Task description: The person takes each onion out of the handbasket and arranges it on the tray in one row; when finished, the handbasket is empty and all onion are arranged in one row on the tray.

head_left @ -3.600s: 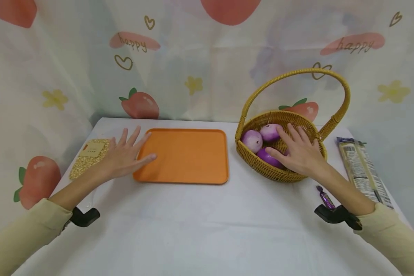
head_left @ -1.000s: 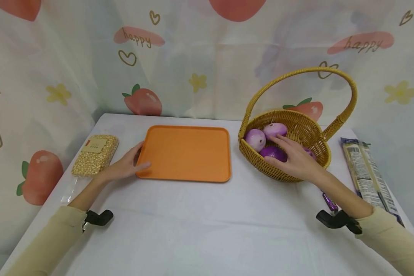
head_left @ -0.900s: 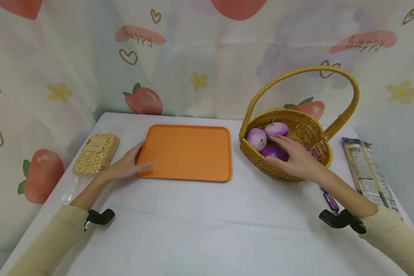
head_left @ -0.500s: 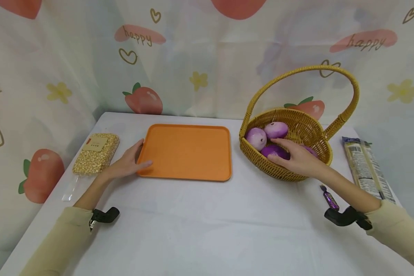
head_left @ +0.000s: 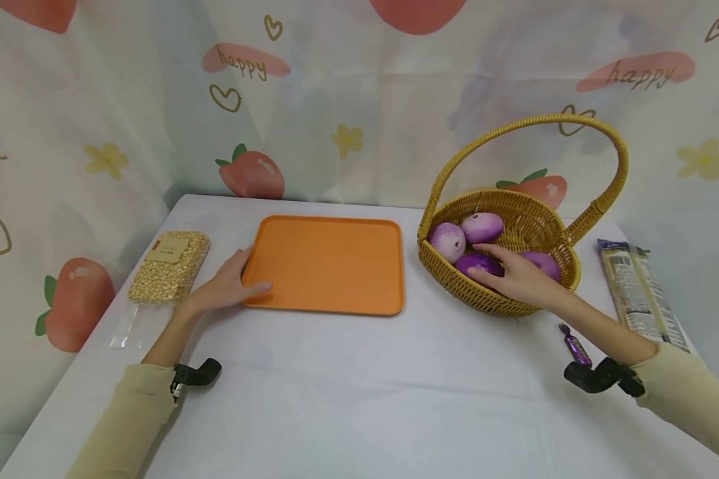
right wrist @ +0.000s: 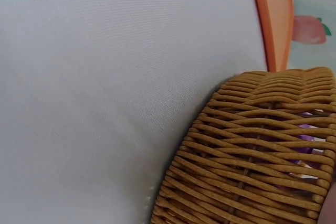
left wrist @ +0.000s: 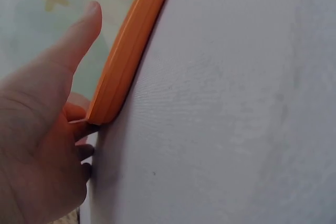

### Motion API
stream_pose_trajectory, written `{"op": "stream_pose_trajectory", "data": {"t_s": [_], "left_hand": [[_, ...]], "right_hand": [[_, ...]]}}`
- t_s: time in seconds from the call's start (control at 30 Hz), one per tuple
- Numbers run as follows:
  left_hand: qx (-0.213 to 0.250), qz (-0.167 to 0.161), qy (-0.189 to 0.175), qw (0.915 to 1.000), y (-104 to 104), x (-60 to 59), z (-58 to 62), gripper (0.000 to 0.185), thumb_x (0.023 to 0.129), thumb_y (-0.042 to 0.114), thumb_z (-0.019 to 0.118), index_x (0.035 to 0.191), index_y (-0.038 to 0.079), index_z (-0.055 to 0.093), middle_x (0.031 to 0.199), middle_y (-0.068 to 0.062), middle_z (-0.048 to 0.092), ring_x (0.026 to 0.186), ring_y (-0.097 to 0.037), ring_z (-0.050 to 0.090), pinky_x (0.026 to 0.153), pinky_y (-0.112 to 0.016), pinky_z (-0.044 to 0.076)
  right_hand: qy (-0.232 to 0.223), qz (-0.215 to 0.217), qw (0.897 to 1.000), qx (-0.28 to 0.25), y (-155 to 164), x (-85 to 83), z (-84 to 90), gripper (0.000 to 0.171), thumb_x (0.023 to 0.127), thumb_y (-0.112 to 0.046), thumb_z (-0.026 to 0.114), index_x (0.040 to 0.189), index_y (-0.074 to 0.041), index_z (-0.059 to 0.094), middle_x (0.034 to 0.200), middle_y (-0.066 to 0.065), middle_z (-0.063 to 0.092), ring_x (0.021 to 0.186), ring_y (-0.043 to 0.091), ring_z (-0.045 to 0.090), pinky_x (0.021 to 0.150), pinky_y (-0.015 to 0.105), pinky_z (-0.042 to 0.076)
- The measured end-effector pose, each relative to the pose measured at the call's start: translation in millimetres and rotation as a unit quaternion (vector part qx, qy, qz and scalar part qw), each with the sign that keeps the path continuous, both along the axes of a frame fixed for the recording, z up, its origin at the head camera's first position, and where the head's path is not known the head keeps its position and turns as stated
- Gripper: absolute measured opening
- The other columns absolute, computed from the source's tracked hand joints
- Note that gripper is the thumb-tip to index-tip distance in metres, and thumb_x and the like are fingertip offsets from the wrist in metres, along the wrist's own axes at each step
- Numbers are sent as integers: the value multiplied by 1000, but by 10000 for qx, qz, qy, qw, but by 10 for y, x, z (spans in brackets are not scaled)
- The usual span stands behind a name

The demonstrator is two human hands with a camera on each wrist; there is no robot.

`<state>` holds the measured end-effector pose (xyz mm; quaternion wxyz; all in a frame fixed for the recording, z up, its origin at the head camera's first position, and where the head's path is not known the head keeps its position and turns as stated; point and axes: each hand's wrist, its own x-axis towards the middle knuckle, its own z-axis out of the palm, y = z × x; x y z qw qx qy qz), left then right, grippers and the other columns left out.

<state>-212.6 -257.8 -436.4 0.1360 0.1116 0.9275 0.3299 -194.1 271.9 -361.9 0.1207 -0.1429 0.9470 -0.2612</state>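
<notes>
An orange tray (head_left: pixel 329 263) lies flat on the white table. My left hand (head_left: pixel 224 286) holds its near-left corner, with the thumb over the rim (left wrist: pixel 131 45) and the fingers (left wrist: pixel 79 129) tucked against the corner. A wicker basket (head_left: pixel 455 283) with a tall handle stands to the right and holds several purple round vegetables. My right hand (head_left: pixel 515 279) reaches over the near rim. It grips the dark purple vegetable (head_left: pixel 476 261) between thumb and forefinger. Two paler ones (head_left: pixel 446 239) lie behind it. The right wrist view shows only the basket's woven wall (right wrist: pixel 252 156).
A bag of yellow grains (head_left: pixel 169 267) lies left of the tray. A long noodle packet (head_left: pixel 638 293) lies right of the basket, and a small purple wrapped sweet (head_left: pixel 574 346) sits near my right forearm. Printed curtains close off the back and sides.
The left hand, earlier spread flat by the tray, has settled on its near-left corner. The right hand has sunk lower in the basket, onto the dark purple vegetable.
</notes>
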Motion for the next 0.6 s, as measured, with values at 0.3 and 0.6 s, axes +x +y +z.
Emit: {"op": "stream_pose_trajectory", "data": {"t_s": [0.3, 0.6], "left_hand": [[-285, 67, -41, 9996, 27, 13, -19, 113, 82, 53, 70, 155, 1, 2, 162, -25, 5, 150, -43, 1, 120, -62, 8], [-302, 72, 31, 9995, 25, 35, -88, 118, 78, 53, 73, 156, 5, -2, 162, -26, 1, 149, -46, -2, 118, -66, 6]], "right_hand": [[188, 52, 9998, -80, -5, -14, -35, 63, 96, -35, 59, 145, -1, 38, 145, 30, 42, 134, 51, 39, 108, 67, 32], [206, -31, 9998, -18, -10, -14, -67, 64, 96, -37, 60, 144, -1, 40, 145, 30, 42, 133, 51, 39, 107, 67, 33]]}}
